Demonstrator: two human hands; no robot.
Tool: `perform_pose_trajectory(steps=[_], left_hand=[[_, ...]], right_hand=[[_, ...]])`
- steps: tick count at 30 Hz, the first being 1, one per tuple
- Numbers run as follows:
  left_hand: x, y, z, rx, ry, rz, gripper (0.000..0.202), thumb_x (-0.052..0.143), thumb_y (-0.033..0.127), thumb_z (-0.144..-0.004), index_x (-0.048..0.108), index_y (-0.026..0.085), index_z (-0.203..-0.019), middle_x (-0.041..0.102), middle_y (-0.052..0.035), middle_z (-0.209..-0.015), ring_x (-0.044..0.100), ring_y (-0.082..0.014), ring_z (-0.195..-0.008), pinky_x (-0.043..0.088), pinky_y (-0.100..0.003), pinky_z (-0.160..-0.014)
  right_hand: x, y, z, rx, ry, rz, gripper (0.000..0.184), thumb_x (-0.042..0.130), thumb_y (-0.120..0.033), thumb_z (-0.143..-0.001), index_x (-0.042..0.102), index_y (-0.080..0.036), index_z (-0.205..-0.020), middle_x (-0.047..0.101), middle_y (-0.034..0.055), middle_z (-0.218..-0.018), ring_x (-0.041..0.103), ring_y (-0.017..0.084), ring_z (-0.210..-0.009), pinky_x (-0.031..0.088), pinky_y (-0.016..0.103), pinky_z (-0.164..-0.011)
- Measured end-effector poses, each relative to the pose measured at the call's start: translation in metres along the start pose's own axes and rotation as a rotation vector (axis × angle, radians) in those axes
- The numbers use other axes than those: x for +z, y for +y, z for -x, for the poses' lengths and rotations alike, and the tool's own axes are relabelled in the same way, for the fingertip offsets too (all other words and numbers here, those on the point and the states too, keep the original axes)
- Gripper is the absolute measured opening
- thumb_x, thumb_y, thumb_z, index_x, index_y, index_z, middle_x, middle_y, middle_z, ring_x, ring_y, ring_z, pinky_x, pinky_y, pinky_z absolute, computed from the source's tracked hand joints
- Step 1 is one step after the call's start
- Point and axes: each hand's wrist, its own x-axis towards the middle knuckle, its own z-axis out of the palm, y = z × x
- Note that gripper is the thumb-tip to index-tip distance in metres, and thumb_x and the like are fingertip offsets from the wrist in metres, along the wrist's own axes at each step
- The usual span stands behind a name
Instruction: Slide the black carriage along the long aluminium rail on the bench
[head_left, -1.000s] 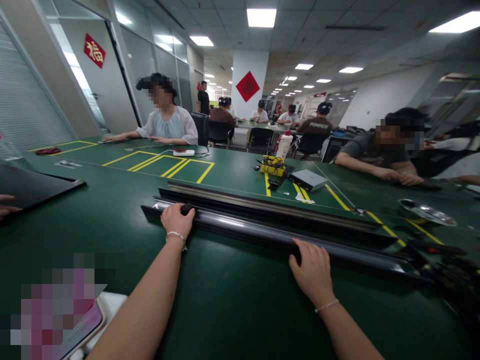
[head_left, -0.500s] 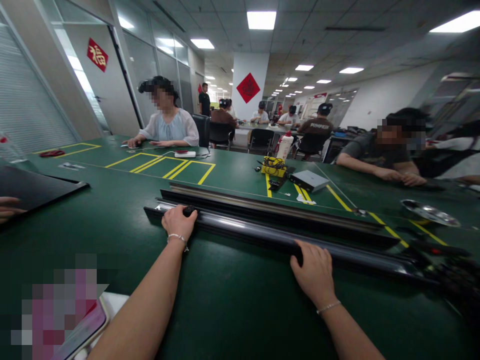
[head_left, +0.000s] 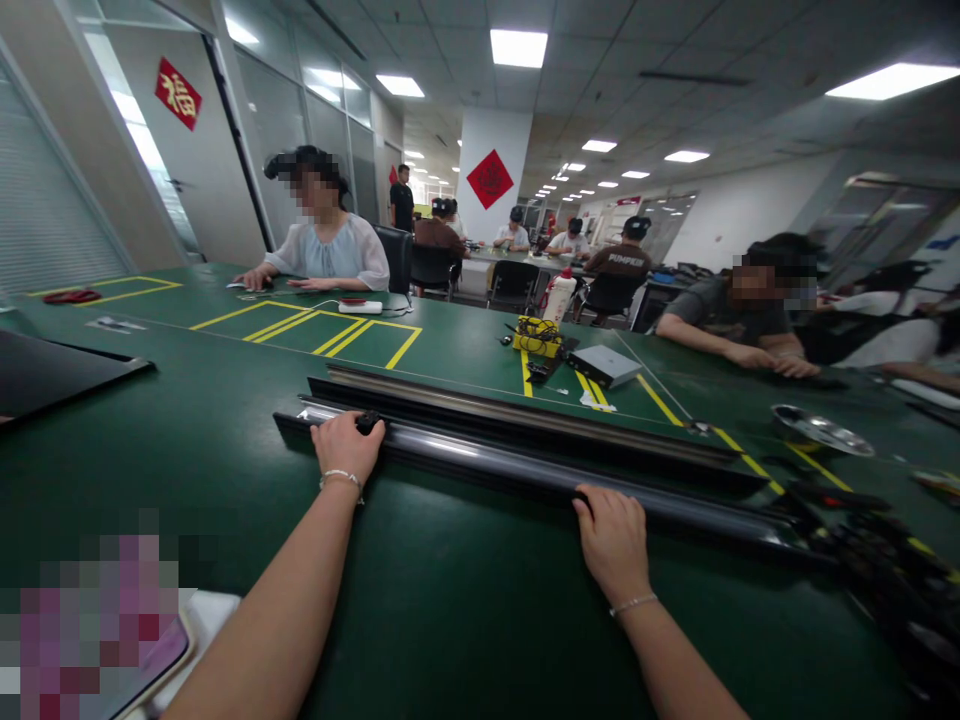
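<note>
A long, glossy dark metal rail [head_left: 480, 462] lies across the green table in front of me. My left hand [head_left: 347, 447] is closed over it near its left end, beside a small black piece [head_left: 367, 422] at my fingertips. Further right, my right hand [head_left: 613, 532] curls its fingers over the rail's near side; its fingertips are partly hidden. A second dark rail [head_left: 525, 425] lies just behind, roughly parallel to the first. The right end of the near rail runs up to a blurred cluster of black parts [head_left: 885, 570].
Yellow tape marks the green table [head_left: 450, 620]. Beyond the rails are a yellow holder with cables [head_left: 538, 337], a grey box [head_left: 604, 365] and a metal dish [head_left: 823, 430]. A phone [head_left: 161, 655] lies at lower left, a black panel [head_left: 60, 372] at left. People sit around.
The view has turned a little to the right, so everything sits further left. Both my hands keep their places on the rail. Another person's hand by the black panel has nearly left the view.
</note>
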Motion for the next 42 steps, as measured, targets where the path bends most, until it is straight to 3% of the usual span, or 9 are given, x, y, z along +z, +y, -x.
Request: perform_pose_trajectory(steps=[8, 15, 26, 42], left_hand=[[-0.005, 0.004, 0.002, -0.02, -0.013, -0.037, 0.037, 0.044, 0.045, -0.067, 0.057, 0.019, -0.089, 0.061, -0.0097, -0.088, 0.05, -0.0267, -0.092, 0.026, -0.045, -0.091], [-0.003, 0.017, 0.014, 0.04, -0.087, 0.056, 0.034, 0.048, 0.052, -0.064, 0.056, 0.025, -0.084, 0.062, -0.004, -0.087, 0.047, -0.0274, -0.096, 0.01, -0.058, -0.094], [-0.001, 0.018, 0.013, -0.03, -0.105, 0.042, 0.034, 0.046, 0.048, -0.066, 0.055, 0.022, -0.086, 0.059, -0.0069, -0.093, 0.045, -0.0269, -0.101, 0.011, -0.052, -0.098], [-0.009, 0.021, 0.015, 0.02, -0.132, 0.025, 0.033, 0.047, 0.052, -0.065, 0.056, 0.023, -0.079, 0.061, -0.0062, -0.088, 0.046, -0.0267, -0.099, 0.013, -0.056, -0.095]], right_hand=[[-0.001, -0.001, 0.0, 0.013, -0.008, 0.006, 0.028, 0.034, -0.033, -0.081, 0.056, -0.02, -0.093, 0.06, 0.0048, -0.09, 0.047, 0.019, -0.088, 0.024, 0.036, -0.085], [0.001, -0.002, 0.0, 0.03, -0.01, 0.008, 0.027, 0.035, -0.034, -0.081, 0.056, -0.022, -0.094, 0.06, 0.0036, -0.091, 0.047, 0.019, -0.089, 0.022, 0.036, -0.087], [-0.003, -0.003, 0.0, 0.02, -0.015, 0.012, 0.028, 0.035, -0.034, -0.081, 0.056, -0.022, -0.094, 0.06, 0.0036, -0.092, 0.047, 0.019, -0.09, 0.023, 0.036, -0.087], [-0.003, -0.003, -0.001, 0.024, -0.027, -0.001, 0.03, 0.034, -0.035, -0.081, 0.056, -0.021, -0.095, 0.06, 0.0048, -0.092, 0.047, 0.019, -0.09, 0.024, 0.037, -0.086]])
